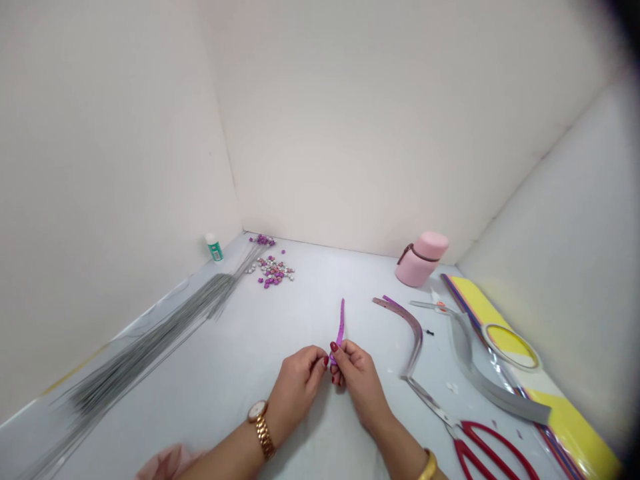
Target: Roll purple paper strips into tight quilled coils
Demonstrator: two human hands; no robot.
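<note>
A narrow purple paper strip stands up from between the thumb and fingers of my right hand, its lower end folded or looped at the fingertips. Close beside it on the left, my left hand is closed in a pinch, thumb against forefinger; whatever lies between them is too small to make out. The two hands nearly touch over the white table. Small purple, pink and silver folded stars lie in a loose pile beyond my left hand. More pinkish and purple strips curve on the table to the right.
Grey wires stretch along the left, some topped with purple stars. A glue bottle and a pink flask stand at the back. Red-handled scissors, grey strips, a tape roll and yellow sheets occupy the right.
</note>
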